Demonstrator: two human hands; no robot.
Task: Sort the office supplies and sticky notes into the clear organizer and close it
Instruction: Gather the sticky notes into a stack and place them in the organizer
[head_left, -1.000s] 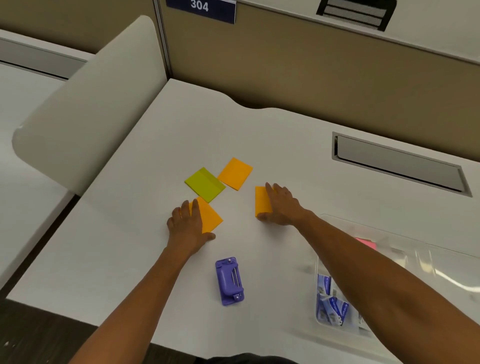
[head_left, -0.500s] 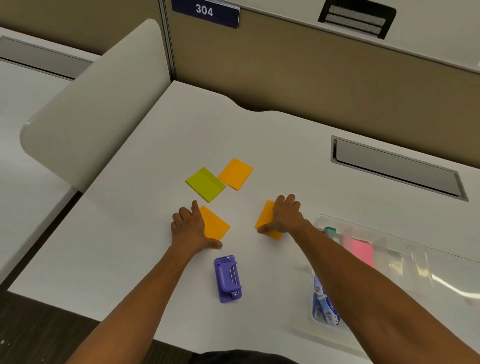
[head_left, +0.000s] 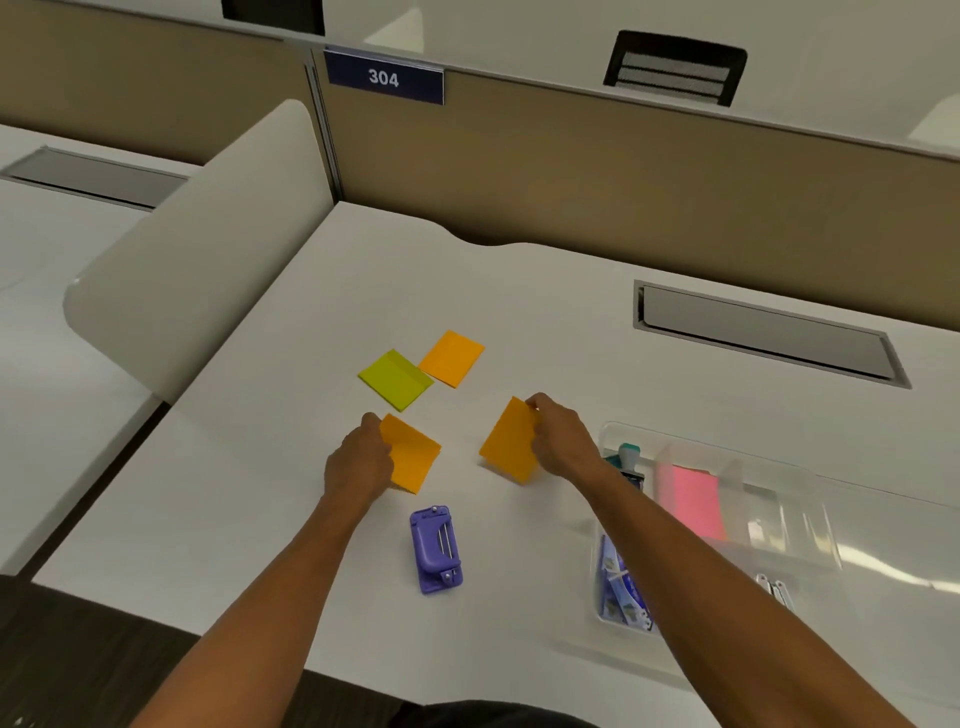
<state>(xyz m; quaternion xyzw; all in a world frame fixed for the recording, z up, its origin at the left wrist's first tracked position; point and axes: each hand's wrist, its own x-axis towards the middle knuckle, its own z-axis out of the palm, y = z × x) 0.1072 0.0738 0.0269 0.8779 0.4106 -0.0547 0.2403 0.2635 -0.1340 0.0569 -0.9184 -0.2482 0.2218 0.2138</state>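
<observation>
Bright even overhead light, soft faint shadows, white glare streaks on clear organizer (head_left: 810, 540), wide-angle edge curvature, slight softness

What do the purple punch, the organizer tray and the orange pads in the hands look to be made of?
Purple punch: likely moulded plastic, satin, with small metal pins showing. Organizer tray: clear, glossy plastic; contents show through its walls. Orange pads: matte paper, apparently; thin, flat sheets with no shine.

We're looking at matt paper sticky notes (head_left: 451, 358), a smooth matt white desk (head_left: 519, 291), a glossy purple plastic punch (head_left: 435, 550), and a shiny clear plastic organizer (head_left: 779, 525).
</observation>
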